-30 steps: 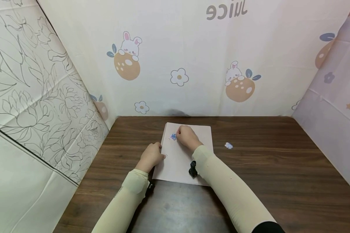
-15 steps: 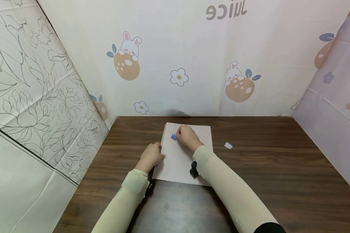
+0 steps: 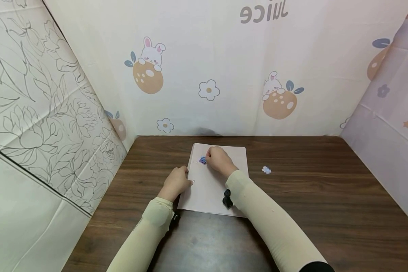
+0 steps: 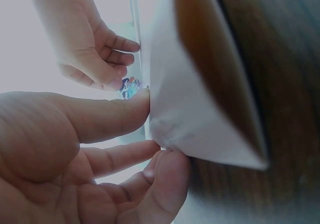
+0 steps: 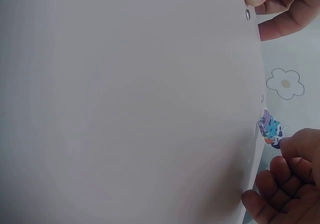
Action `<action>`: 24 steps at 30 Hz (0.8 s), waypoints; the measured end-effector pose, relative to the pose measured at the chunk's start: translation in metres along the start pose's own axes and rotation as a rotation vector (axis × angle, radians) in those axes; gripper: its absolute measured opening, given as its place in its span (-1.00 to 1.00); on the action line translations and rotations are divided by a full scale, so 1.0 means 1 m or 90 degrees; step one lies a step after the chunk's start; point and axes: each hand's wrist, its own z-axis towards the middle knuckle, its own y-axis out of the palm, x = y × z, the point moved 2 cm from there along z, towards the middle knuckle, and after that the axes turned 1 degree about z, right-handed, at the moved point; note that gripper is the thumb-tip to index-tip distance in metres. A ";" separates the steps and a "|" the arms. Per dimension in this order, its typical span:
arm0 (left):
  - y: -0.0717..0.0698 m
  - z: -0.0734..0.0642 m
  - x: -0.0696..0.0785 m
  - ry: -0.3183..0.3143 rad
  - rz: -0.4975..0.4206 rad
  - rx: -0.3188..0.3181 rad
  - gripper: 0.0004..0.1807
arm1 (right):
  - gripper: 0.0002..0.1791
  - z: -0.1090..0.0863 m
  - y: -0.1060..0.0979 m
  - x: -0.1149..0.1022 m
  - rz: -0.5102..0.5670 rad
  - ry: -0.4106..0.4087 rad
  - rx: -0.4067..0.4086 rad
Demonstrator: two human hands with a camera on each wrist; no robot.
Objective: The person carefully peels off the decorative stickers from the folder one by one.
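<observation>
A white book with small metal rivets along its left side lies on the dark wooden table. My left hand grips that side, thumb on the cover and fingers at the edge below. Over the upper left of the cover, my right hand pinches a small blue and purple cartoon sticker between thumb and index finger. In the right wrist view the sticker sticks out past the thumb tip beside a rivet, its colours like a pony figure. Whether it touches the cover is hard to tell.
Right of the book, a second pale blue and white sticker lies on the table. A patterned cloth with rabbits and flowers hangs along the back. Other printed cloths stand on both sides.
My right hand and the sticker stay at almost the same spot; the sticker shifts and turns slightly and the right forearm moves a touch to the right. My left hand keeps still.
</observation>
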 end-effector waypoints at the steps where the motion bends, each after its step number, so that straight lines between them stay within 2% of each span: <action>1: 0.000 0.000 0.000 -0.001 0.000 -0.001 -0.44 | -0.83 0.000 0.000 0.000 0.000 0.000 -0.001; 19: 0.001 0.000 0.001 -0.002 -0.003 0.001 -0.44 | -0.82 -0.005 -0.004 0.001 -0.013 -0.014 -0.011; 24: 0.000 -0.001 0.001 0.000 -0.004 0.002 -0.43 | -0.81 -0.008 -0.008 0.000 -0.024 -0.040 -0.015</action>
